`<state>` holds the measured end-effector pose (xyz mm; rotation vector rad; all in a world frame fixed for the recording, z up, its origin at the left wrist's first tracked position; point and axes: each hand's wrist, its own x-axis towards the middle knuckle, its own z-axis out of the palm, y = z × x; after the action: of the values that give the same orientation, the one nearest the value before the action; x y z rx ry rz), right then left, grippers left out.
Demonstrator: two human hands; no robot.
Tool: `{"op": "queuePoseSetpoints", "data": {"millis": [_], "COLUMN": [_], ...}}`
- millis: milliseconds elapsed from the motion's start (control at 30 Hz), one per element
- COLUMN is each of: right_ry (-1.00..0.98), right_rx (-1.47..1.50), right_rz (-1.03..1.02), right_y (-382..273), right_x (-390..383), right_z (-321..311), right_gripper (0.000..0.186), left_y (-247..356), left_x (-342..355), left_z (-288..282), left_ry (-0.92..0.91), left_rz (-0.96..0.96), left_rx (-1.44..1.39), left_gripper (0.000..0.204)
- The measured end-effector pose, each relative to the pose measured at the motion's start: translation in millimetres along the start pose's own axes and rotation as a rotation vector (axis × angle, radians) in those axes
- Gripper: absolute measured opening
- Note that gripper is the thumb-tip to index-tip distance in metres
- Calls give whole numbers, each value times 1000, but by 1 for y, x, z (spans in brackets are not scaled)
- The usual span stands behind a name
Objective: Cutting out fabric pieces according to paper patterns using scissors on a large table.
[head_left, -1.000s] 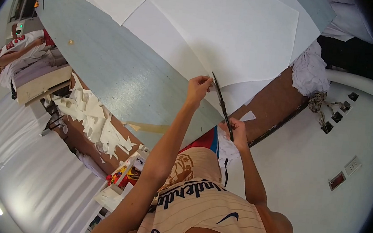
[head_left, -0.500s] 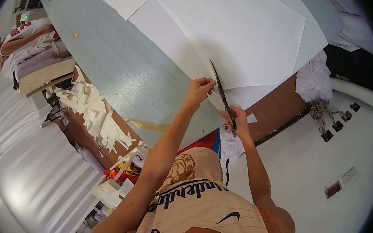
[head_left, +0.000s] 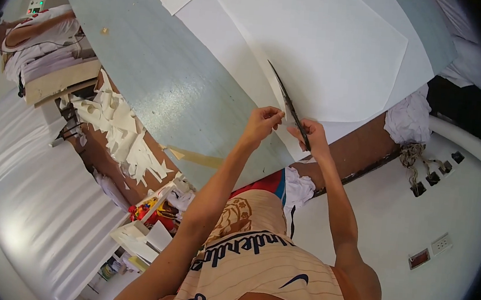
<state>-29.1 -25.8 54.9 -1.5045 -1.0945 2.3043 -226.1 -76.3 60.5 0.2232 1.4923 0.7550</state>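
Long black scissors [head_left: 288, 101] are gripped in my right hand [head_left: 314, 137], their blades pointing away and slightly left over a large white sheet [head_left: 320, 48]. Whether the blades are parted is hard to see. My left hand [head_left: 263, 126] is closed in a pinch at the sheet's near edge, just left of the scissors. Beneath lies another white sheet [head_left: 216, 38], whose left edge runs diagonally across the light blue-grey tabletop [head_left: 160, 78]. I cannot tell whether the sheets are paper or stiff cloth.
White offcuts [head_left: 120, 132] lie heaped on a brown surface beyond the table's left edge. Another person [head_left: 37, 35] sits far left. Crumpled white cloth [head_left: 409, 114] and tangled cords [head_left: 410, 157] are at the right. Tan tape [head_left: 193, 157] crosses the near tabletop corner.
My right hand and the scissors have moved forward over the sheet. The left hand has shifted slightly right and nearer me, against the sheet's edge. The whole view has turned a little.
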Motion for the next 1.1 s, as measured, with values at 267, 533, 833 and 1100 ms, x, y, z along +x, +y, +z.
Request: {"op": "queuePoseSetpoints", "data": {"millis": [267, 533, 833, 1100], "right_ry": [-34, -49, -70, -126], "right_rx": [-44, -218, -308, -387], "right_rz": [-59, -101, -92, -34], "right_y": [-34, -56, -92, -121], "right_x": [29, 61, 99, 126], "right_z": [5, 9, 36, 54], "right_gripper": [47, 47, 53, 54], "left_y": [-7, -11, -13, -15], "left_x": [-10, -18, -27, -28], "left_z": [-4, -1, -17, -25], "left_ry": [-39, -38, -58, -49], "left_rz": [40, 31, 41, 36], "left_rx": [-21, -48, -40, -46], "left_gripper": [18, 18, 18, 16]}}
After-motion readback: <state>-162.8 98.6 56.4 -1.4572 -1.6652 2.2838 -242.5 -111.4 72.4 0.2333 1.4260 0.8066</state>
